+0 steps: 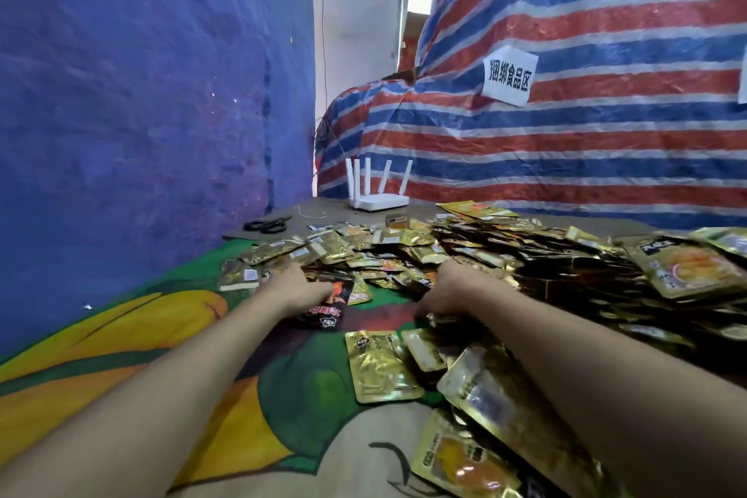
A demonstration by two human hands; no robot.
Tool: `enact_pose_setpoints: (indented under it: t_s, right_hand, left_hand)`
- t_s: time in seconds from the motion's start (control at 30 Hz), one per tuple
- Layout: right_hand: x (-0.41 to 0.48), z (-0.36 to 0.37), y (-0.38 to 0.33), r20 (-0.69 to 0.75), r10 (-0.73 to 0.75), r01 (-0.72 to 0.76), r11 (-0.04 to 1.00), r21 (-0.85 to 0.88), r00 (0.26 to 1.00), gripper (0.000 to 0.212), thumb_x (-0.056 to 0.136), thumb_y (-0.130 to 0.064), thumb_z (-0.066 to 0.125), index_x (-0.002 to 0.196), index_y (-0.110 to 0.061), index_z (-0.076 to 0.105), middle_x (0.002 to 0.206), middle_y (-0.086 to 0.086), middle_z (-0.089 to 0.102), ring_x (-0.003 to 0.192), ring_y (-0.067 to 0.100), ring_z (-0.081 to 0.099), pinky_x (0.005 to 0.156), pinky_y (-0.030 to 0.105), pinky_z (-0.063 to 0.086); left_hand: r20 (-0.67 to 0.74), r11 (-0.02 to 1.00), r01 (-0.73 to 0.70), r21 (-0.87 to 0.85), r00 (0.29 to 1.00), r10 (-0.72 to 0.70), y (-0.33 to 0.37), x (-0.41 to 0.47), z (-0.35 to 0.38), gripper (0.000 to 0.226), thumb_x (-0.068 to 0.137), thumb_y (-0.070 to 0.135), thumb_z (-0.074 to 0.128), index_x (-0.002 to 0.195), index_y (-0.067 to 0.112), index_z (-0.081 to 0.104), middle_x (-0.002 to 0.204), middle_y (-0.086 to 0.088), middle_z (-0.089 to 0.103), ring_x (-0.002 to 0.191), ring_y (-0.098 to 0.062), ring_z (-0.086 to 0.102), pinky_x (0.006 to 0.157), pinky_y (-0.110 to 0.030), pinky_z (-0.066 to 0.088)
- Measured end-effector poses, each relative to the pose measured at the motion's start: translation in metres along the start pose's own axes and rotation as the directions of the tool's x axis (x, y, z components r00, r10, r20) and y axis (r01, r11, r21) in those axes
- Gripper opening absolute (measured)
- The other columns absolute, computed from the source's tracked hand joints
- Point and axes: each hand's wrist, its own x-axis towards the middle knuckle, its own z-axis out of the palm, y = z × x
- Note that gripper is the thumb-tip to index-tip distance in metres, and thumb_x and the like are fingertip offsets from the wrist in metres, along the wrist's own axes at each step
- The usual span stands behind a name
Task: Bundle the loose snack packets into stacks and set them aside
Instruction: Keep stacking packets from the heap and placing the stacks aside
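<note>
Head view of a packing station. A blue tarp (141,93) forms the left wall. A red, white and blue striped tarp (566,154) covers the bulk at the right and rear.

The desk (323,210) shows bare brown at its far edge. Its near part lies under a printed cloth (161,336) in green, yellow and orange.

A loose heap of gold snack packets (525,255) spreads across the right and middle of the desk, overlapping at all angles. Its edge reaches the near right corner.

Both bare forearms extend forward from the bottom of the view. The left hand (297,287) rests at the left edge of the heap, its palm over a black packet (329,311) with red print. Its fingers point away and are hidden by the back of the hand, so their state cannot be told. The right hand (450,289) lies knuckles-up on the heap. Its fingers (428,307) bend down among the packets, and whether they pinch one cannot be told.

A single gold packet (380,366) lies flat on the cloth between the forearms. A white paper sign (509,75) with black characters hangs on the striped tarp. A white router (380,200) with four antennas stands at the far edge of the desk. Black scissors (269,224) lie to its left, and a short piece of string (311,212) lies between them.
</note>
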Motion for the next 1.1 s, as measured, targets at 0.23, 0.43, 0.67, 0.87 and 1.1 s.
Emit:
enact_pose_setpoints:
  t_s: [0.23, 0.43, 0.67, 0.87, 1.1]
  right_hand:
    - [-0.004, 0.004, -0.019, -0.17, -0.187, 0.141, 0.958, -0.25, 0.968, 0.023, 0.089, -0.027, 0.063, 0.101, -0.018, 0.045, 0.094, 0.002, 0.048, 0.101, 0.029, 0.059, 0.08, 0.039, 0.051]
    - [-0.006, 0.011, -0.025, -0.214, -0.222, 0.181, 0.964, -0.196, 0.951, 0.026, 0.086, -0.027, 0.067, 0.079, -0.017, 0.045, 0.092, 0.005, 0.058, 0.088, 0.026, 0.06, 0.073, 0.036, 0.049]
    - [0.001, 0.013, -0.02, -0.04, -0.157, 0.147, 0.972, -0.181, 0.987, 0.024, 0.094, -0.026, 0.061, 0.11, -0.011, 0.052, 0.117, 0.01, 0.061, 0.105, 0.027, 0.06, 0.084, 0.036, 0.051]
    - [-0.008, 0.015, -0.031, -0.254, -0.315, 0.249, 0.933, -0.26, 0.914, 0.016, 0.091, -0.017, 0.062, 0.101, -0.018, 0.05, 0.107, 0.008, 0.062, 0.102, 0.029, 0.062, 0.072, 0.036, 0.046]
    - [-0.021, -0.013, -0.033, -0.505, -0.098, 0.399, 0.746, 0.533, 0.858, 0.003, 0.088, -0.007, 0.07, 0.087, -0.005, 0.069, 0.085, 0.012, 0.072, 0.078, 0.028, 0.069, 0.074, 0.043, 0.061]
  left_hand:
    - [0.062, 1.0, 0.011, -0.017, 0.998, -0.01, 0.024, -0.017, -0.011, 0.066, 0.078, 0.037, 0.085, 0.125, 0.0, 0.055, 0.124, -0.012, 0.06, 0.112, -0.028, 0.059, 0.082, -0.031, 0.046]
    - [0.236, 0.991, 0.054, -0.12, 0.972, -0.024, 0.035, -0.04, -0.026, 0.065, 0.084, 0.018, 0.08, 0.139, -0.001, 0.049, 0.145, -0.019, 0.051, 0.134, -0.034, 0.051, 0.105, -0.04, 0.046]
    - [0.147, 0.952, 0.048, -0.302, 0.989, -0.003, 0.031, -0.061, -0.042, 0.009, 0.084, -0.007, 0.066, 0.088, -0.002, 0.06, 0.095, -0.019, 0.064, 0.081, -0.03, 0.063, 0.064, -0.034, 0.053]
    - [-0.003, 0.85, 0.039, -0.525, 0.999, -0.048, 0.024, -0.065, -0.054, 0.013, 0.088, -0.008, 0.061, 0.101, -0.003, 0.061, 0.098, -0.014, 0.061, 0.094, -0.027, 0.056, 0.083, -0.039, 0.049]
    - [0.077, 0.372, 0.082, -0.924, 0.997, -0.026, 0.022, -0.084, -0.055, 0.024, 0.082, -0.01, 0.068, 0.102, 0.005, 0.069, 0.095, -0.014, 0.074, 0.078, -0.027, 0.069, 0.061, -0.038, 0.056]
